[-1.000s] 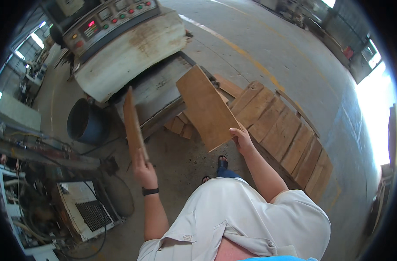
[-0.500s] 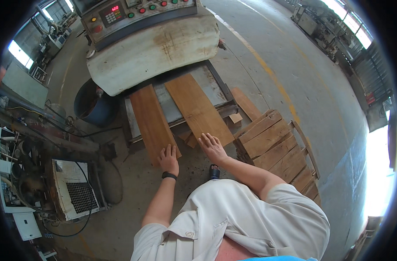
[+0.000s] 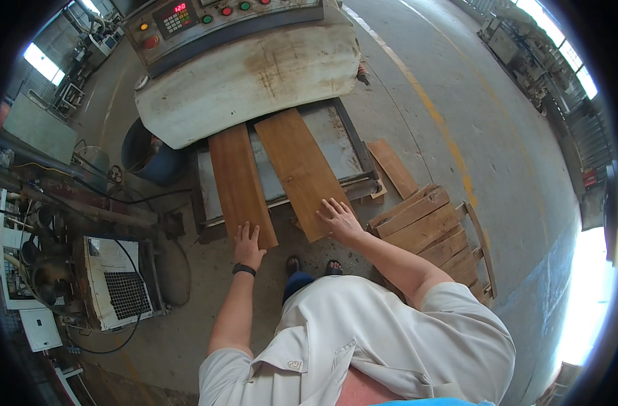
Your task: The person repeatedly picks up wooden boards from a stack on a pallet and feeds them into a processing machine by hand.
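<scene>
Two brown planks lie side by side, their far ends at the hood of a machine and their near ends jutting past its metal bed (image 3: 330,132). On the near left corner of the left plank (image 3: 240,177) rests my left hand (image 3: 249,246), fingers spread and a dark band on the wrist. My right hand (image 3: 341,223) touches the near right edge of the right plank (image 3: 297,172) with its fingers apart. Neither hand is wrapped round the wood. A narrow gap, wider toward the near ends, separates the planks.
Above the bed is the stained pale hood (image 3: 248,84) with a button panel (image 3: 221,24). More boards (image 3: 424,220) are stacked at the right, beside a loose plank (image 3: 392,167). A blue barrel (image 3: 153,159) and a grille-fronted unit (image 3: 119,284) stand left.
The right plank's near end has swung left. My left hand has shifted to the left plank's outer edge, and my right hand to the right plank's right edge. The view has shifted slightly.
</scene>
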A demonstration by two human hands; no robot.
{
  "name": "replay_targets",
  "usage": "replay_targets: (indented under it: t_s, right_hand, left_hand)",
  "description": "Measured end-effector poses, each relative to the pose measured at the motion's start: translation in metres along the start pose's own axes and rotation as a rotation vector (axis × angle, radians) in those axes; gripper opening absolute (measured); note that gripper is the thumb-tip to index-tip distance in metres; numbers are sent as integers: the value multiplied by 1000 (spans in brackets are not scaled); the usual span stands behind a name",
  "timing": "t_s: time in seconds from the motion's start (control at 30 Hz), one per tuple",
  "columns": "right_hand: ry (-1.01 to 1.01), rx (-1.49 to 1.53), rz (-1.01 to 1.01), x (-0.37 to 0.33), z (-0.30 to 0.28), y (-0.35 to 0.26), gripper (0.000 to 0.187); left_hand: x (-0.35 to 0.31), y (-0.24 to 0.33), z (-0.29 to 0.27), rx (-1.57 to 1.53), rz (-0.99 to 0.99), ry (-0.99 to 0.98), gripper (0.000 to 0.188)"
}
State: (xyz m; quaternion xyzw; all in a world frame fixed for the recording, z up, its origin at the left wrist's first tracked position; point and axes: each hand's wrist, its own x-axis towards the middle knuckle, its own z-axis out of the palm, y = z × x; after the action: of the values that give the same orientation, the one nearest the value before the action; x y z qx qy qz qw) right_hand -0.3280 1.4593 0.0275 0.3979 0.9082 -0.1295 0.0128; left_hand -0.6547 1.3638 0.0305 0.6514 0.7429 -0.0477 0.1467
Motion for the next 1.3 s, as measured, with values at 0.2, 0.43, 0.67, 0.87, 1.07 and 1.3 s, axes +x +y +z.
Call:
replay_targets:
  t_s: [0.2, 0.43, 0.67, 0.87, 1.07, 1.3]
  right_hand:
    - [-5, 21, 67, 76, -13, -8, 72]
    - [-28, -8, 77, 173, -20, 10, 63]
    - [-1, 26, 121, 244, -32, 27, 63]
    - [-29, 34, 142, 277, -52, 28, 65]
    - [88, 90, 214, 300, -49, 38, 64]
    - [100, 104, 326, 320, -49, 42, 65]
  left_hand:
    - [56, -7, -25, -18, 13, -48, 86]
    - [133, -37, -58, -36, 35, -31, 85]
    - [175, -43, -78, -22, 68, -85, 84]
    - [201, -55, -83, -29, 85, -63, 82]
    - [228, -59, -88, -12, 103, -42, 82]
    - [254, -60, -96, -7, 112, 11, 82]
